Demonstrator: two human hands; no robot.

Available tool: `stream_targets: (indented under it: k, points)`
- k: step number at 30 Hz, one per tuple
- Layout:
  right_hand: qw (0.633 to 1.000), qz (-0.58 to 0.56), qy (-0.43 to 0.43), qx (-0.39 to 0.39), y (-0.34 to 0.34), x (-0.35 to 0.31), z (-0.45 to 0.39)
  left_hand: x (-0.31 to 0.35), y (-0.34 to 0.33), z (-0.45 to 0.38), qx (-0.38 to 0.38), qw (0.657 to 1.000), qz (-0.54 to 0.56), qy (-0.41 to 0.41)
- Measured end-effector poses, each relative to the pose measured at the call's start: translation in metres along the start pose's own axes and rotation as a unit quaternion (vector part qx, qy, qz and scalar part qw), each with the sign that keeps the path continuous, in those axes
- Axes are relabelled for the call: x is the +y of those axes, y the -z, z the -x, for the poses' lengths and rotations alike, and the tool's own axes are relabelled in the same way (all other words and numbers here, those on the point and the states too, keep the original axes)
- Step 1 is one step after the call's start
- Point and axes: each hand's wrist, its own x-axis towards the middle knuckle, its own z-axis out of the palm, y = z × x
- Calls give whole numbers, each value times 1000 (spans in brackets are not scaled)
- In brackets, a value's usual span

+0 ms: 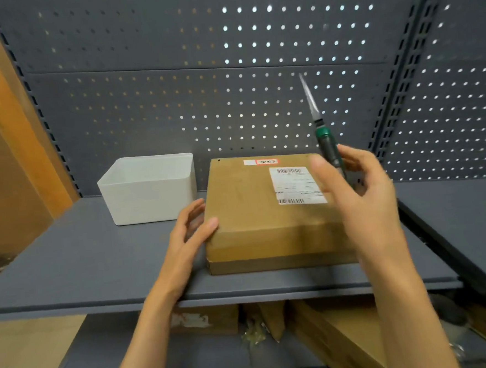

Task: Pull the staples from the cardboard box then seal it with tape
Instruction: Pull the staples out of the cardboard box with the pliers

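Observation:
A flat brown cardboard box lies on the grey shelf, with a white shipping label at its far right and tape along its front edge. My left hand rests against the box's left side, thumb on the top corner, fingers relaxed. My right hand hovers above the box's right part and holds a green-handled screwdriver, its metal shaft pointing up and away. No staples are visible from here.
A white plastic bin stands left of the box at the back of the shelf. Grey pegboard forms the back wall. More cardboard pieces lie on the lower shelf. An orange-brown panel stands at the far left.

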Motion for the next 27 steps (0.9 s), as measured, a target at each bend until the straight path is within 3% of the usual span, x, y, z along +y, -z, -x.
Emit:
stream_targets:
  k: [5,10,14,21,27]
  points:
    - [998,-17,-56,19,57,8,10,14,-12,4,103,984,-122,-82]
    - [993,88,-61,45,77,27,20,42,-55,8,110,889,-361,-258]
    - [982,176,-31,62,85,37,31,52,-98,17,69,834,-462,-293]
    - [940,328,-22,88,97,40,49,45,-146,18,-11,836,-468,-285]
    - [899,427,-35,91,97,47,57,26,-154,18,52,837,-445,-314]
